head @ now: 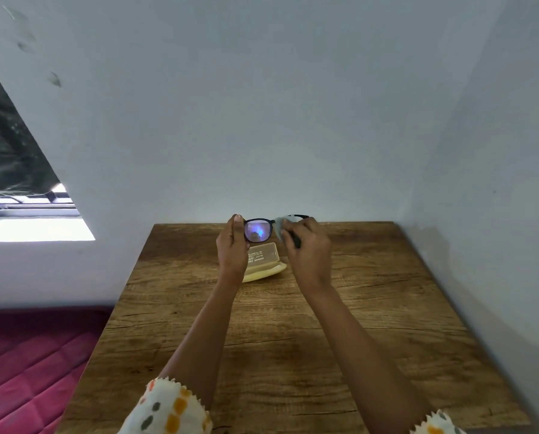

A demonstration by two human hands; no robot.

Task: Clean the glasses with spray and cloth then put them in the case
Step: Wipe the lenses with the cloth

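Head view: left hand (232, 245) tight around glasses (258, 231), right hand (308, 249) tight around cloth (280, 225) at one lens.

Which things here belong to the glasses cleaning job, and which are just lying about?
Belongs to the job:
glasses, gripped by the left hand
cloth, pinched against one lens by the right hand
case, lying open
No spray bottle shows.

Just there:
wooden table
pink quilted mat beside it
window

Pale grey walls (261, 104), wooden table (355, 324), bright window (27, 227), pink quilted mattress (27, 371)
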